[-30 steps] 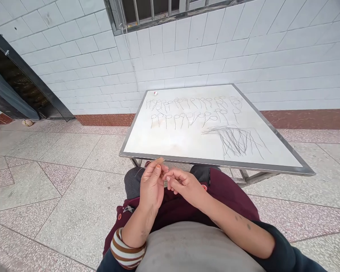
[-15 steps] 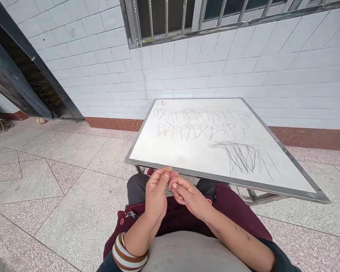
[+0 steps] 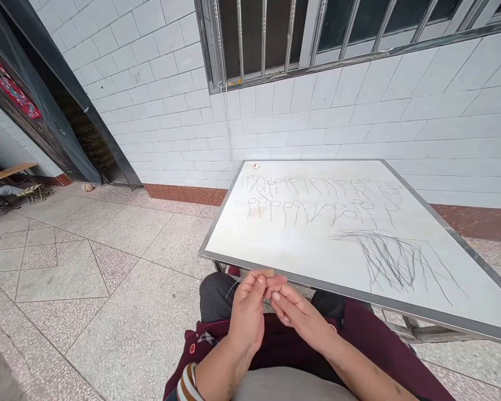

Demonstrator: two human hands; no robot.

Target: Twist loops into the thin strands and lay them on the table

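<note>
My left hand [image 3: 250, 306] is closed in a pinch in front of the table's near edge. A thin dark strand [image 3: 231, 289], like fine wire, sticks out to its left. A tan band [image 3: 268, 273], perhaps tape, shows at the tip of its index finger. Thumb and fingers of my right hand [image 3: 297, 314] are pressed together against the left fingertips; what lies between them is too small to make out. On the white table [image 3: 250, 245] lie two rows of looped strands [image 3: 300, 209] with tails, and a loose heap of straight strands [image 3: 394, 262] to the right.
A small white and red object [image 3: 256, 166] rests at the table's far left corner. Behind stands a white tiled wall [image 3: 171, 111] with a barred window [image 3: 292, 39]. At far left are a doorway [image 3: 87, 122], a ball [image 3: 87, 187] and part of a seated person [image 3: 2, 193].
The view has turned left and up, so table and hands appear lower and further right. My hands stay pinched together; the strand end at the left now shows more clearly.
</note>
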